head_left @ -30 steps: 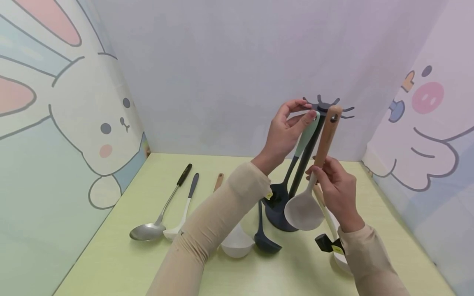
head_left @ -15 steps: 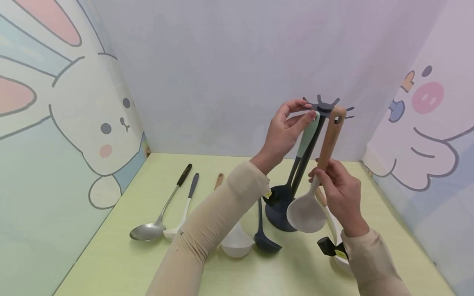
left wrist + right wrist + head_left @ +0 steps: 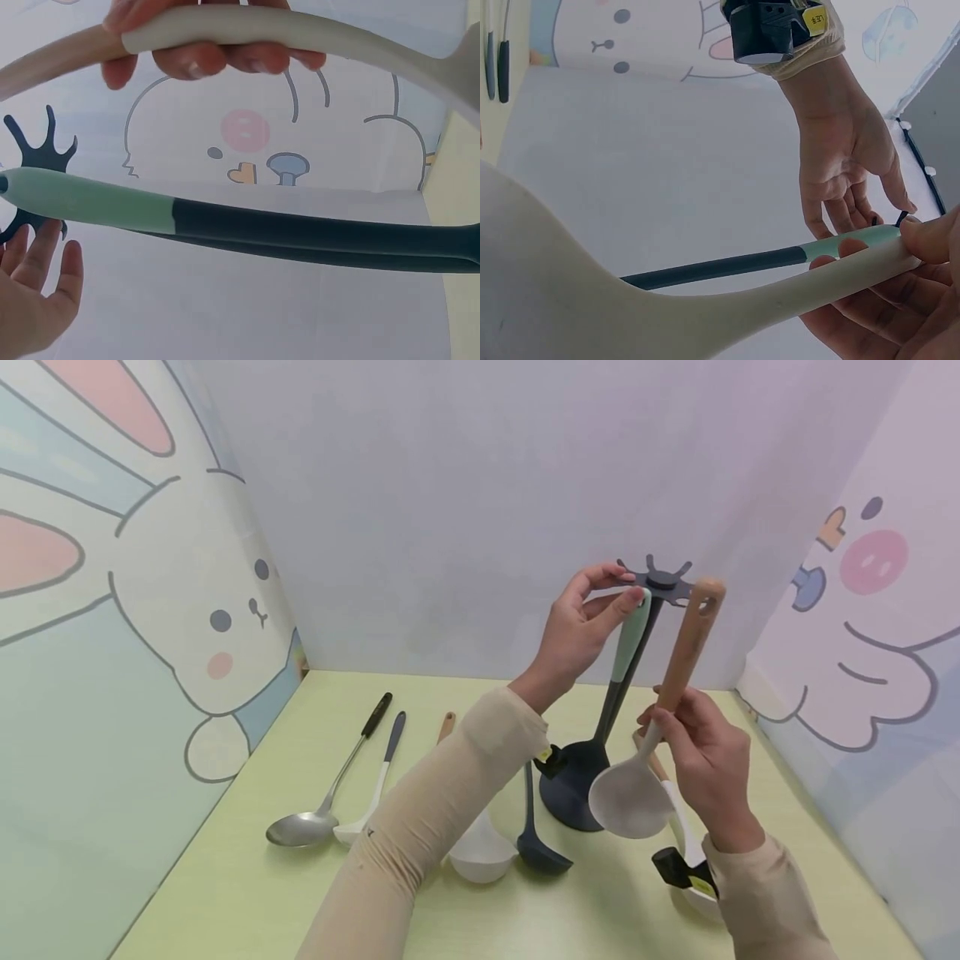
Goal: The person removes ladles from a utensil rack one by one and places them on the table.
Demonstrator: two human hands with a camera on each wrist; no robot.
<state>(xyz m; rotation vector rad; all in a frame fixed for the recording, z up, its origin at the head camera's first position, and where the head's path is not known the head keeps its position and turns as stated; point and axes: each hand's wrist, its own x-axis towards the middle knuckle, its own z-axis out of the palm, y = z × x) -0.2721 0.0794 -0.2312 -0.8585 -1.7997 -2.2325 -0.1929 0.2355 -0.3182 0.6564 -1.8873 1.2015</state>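
A dark utensil rack (image 3: 662, 580) with radiating hooks stands toward the right of the table. From one hook hangs a ladle with a mint-green handle (image 3: 632, 631), its dark lower end overlapping the rack's round base. My left hand (image 3: 573, 622) holds the rack's top by the hooks, thumb tip right at the end of the green handle. My right hand (image 3: 708, 756) pinches a beige ladle (image 3: 633, 797) at its neck, just below the wooden handle. That ladle is raised in front of the rack, bowl downward; its handle end overlaps a hook in the head view.
Along the table lie a steel spoon (image 3: 302, 829), a white ladle with a grey handle (image 3: 392, 739), a white ladle with a wooden handle (image 3: 482, 857) and a dark ladle (image 3: 543, 857). Another white, wooden-handled ladle (image 3: 682, 818) lies partly behind my right forearm.
My right hand has moved rightward and slightly down with the beige ladle, which leans more. The green-handled ladle has swung closer to the rack's post. My left hand stays at the top.
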